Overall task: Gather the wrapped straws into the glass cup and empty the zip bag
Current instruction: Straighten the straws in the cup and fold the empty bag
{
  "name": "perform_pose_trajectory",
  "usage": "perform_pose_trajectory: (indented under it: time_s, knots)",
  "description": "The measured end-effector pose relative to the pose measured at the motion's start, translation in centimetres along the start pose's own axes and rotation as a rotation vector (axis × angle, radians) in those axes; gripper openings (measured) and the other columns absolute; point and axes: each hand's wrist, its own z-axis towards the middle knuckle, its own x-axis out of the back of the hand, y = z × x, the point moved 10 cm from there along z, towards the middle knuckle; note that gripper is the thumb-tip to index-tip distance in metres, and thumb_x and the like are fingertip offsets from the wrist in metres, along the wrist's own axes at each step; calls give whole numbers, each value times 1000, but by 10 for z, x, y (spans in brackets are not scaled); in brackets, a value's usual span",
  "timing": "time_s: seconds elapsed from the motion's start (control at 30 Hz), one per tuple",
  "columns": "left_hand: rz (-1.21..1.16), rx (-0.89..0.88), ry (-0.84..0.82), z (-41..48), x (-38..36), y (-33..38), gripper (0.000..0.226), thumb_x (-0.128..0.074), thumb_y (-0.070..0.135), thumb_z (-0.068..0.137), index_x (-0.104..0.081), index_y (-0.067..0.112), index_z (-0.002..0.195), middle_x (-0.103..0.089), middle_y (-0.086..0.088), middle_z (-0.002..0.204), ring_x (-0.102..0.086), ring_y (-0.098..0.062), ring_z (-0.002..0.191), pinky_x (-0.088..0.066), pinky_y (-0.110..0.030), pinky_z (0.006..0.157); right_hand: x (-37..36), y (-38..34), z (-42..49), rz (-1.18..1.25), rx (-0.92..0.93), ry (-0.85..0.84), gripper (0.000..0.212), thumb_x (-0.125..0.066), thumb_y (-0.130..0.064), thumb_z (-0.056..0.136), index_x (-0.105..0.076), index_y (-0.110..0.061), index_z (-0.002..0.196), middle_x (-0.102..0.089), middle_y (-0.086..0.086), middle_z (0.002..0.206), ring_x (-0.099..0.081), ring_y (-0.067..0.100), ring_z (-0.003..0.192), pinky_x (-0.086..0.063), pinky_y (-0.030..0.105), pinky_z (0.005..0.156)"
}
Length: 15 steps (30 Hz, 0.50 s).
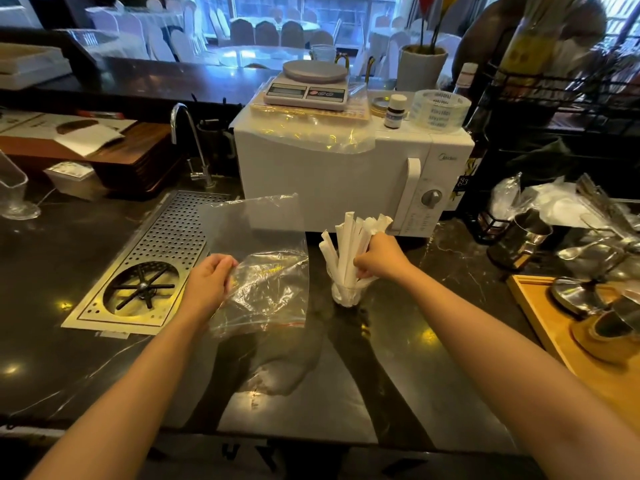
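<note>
A bundle of white paper-wrapped straws (349, 244) stands upright in a small glass cup (346, 296) on the dark counter. My right hand (379, 256) is closed around the bundle just above the cup's rim. To the left, my left hand (209, 280) pinches the edge of a clear zip bag (266, 289) that lies crumpled on the counter, its red zip strip toward me. I see no straws inside the bag.
A white microwave (332, 174) with a kitchen scale (308, 86) on top stands right behind the cup. A perforated metal glass rinser (149, 268) is set into the counter at left. Metal jugs and spoons (519, 237) and a wooden tray (568, 327) crowd the right.
</note>
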Motion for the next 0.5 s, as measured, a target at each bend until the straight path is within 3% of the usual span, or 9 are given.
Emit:
perform_pose_trajectory:
  time_s: [0.1, 0.23, 0.4, 0.5]
  knots:
    - [-14, -11, -14, -1, -1, 8, 25, -42, 18, 94, -57, 22, 74, -47, -6, 62, -39, -16, 53, -33, -28, 50, -8, 1, 5, -64, -24, -8, 51, -71, -3, 74, -52, 1, 121, -59, 20, 118, -61, 32, 108, -56, 38, 88]
    - [-42, -30, -33, -2, -5, 21, 25, -42, 18, 94, -56, 20, 75, -47, -6, 62, -38, -16, 52, -31, -26, 49, -20, 4, 5, -125, -52, -46, 56, -72, -5, 75, -46, 0, 124, -57, 19, 123, -56, 30, 115, -51, 36, 94]
    - [-38, -80, -52, -3, -12, 40, 23, -42, 20, 94, -57, 20, 77, -47, -7, 62, -39, -16, 51, -33, -27, 49, -21, 3, 2, -128, -44, -60, 56, -71, -8, 77, -46, 0, 126, -54, 18, 128, -53, 30, 119, -48, 36, 98]
    - [-44, -109, -69, -3, -19, 55, 24, -42, 21, 95, -57, 21, 76, -48, -8, 63, -40, -18, 52, -34, -28, 49, -12, 0, -1, -79, -32, -68, 43, -71, -11, 78, -56, 1, 116, -61, 19, 120, -61, 30, 109, -52, 35, 92]
